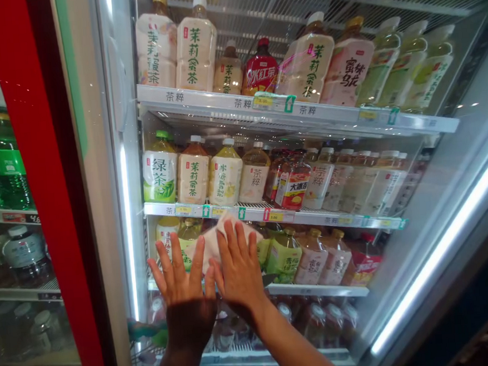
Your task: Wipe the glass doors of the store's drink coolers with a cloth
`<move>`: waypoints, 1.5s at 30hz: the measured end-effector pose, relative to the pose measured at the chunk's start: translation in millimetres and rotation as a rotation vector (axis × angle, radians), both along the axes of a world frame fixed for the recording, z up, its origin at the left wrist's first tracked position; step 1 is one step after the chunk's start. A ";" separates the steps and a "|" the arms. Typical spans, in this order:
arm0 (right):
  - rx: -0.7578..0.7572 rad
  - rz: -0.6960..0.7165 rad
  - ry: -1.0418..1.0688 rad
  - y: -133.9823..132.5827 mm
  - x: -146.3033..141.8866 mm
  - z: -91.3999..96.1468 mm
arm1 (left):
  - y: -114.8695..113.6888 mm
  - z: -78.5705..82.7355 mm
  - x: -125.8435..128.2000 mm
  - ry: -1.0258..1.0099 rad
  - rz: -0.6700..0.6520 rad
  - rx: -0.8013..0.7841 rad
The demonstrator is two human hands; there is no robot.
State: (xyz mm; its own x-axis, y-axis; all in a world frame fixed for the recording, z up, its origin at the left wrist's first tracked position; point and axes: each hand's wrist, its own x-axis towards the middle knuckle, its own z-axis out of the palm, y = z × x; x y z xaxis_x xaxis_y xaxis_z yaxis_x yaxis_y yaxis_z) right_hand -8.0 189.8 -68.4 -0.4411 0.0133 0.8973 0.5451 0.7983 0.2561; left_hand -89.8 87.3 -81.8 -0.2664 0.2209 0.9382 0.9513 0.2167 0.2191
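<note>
My left hand is spread out with its palm toward the glass door of a lit drinks fridge. Beside it, almost touching at the thumbs, my right hand lies flat with its fingers stretched upward. A pale pinkish-white cloth is under my right hand, against the glass; its edges show above and left of the fingers. Part of the cloth is hidden by both hands. Behind the glass, green-labelled bottles stand on the shelf level with my hands.
Bottles of tea fill several shelves behind the glass, with price tags along the shelf edge. A bright light strip runs down the right side. To the left stands a red-framed fridge with more bottles.
</note>
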 end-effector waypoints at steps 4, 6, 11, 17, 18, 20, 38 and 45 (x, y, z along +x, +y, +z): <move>0.004 -0.014 -0.038 1.7 14.4 -45.5 | 4.0 -2.1 0.6 -0.004 -0.015 0.001; -0.003 -0.014 -0.020 5.7 14.8 -16.0 | 9.5 -3.9 4.2 0.004 -0.022 0.002; -0.017 -0.036 0.102 17.8 15.0 70.7 | 23.1 -5.4 17.0 0.009 -0.053 -0.002; -0.089 -0.102 0.064 21.8 52.1 -50.8 | 28.7 -7.7 23.3 0.031 -0.082 -0.043; -0.083 -0.105 0.043 23.6 57.9 -66.9 | 29.3 -8.1 24.4 0.034 -0.090 -0.059; -0.089 -0.106 0.040 29.1 66.5 -68.5 | 31.3 -8.4 27.8 0.040 -0.105 -0.086; -0.051 -0.085 0.111 96.3 164.5 25.1 | 56.0 53.4 48.8 0.383 -0.173 -0.124; 0.008 -0.064 0.243 111.2 147.1 100.2 | 100.5 107.7 66.5 0.505 -0.097 -0.058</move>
State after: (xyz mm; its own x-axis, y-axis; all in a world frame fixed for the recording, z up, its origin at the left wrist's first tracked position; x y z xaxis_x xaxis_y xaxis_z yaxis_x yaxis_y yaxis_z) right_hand 139.1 300.9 31.8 -0.2106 0.0266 0.9772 0.6406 0.7588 0.1174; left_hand -23.3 187.8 25.9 0.2406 0.2772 0.9302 0.9518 0.1206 -0.2822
